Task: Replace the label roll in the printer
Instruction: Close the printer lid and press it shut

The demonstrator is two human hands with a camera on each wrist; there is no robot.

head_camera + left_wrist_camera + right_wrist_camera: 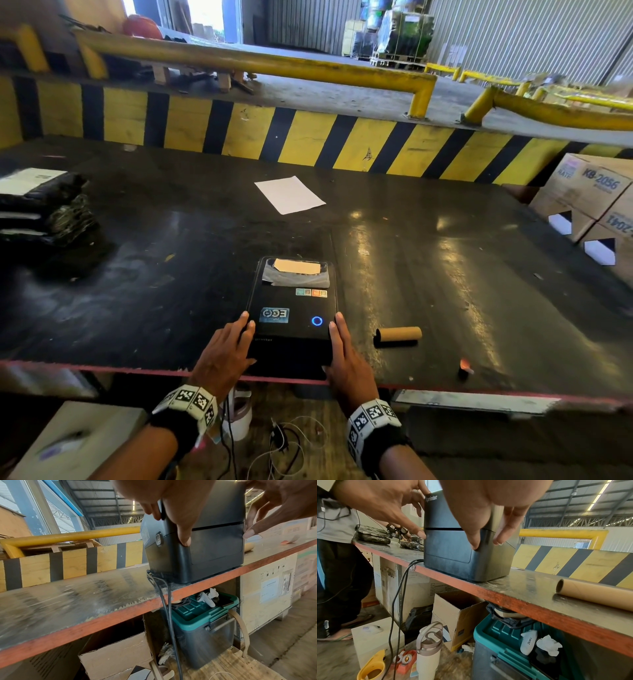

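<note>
Printer (291,308): I see it at the table's (445,274) near edge, lid down, blue ring lit.
Left hand (224,353): fingers straight, flat on the left side, gripping nothing.
Right hand (346,356): same on the right side.
Empty core (399,334): lying just right.
Risk: if I push toward myself, I judge it could tip off; the cables (164,601) could snag.
</note>
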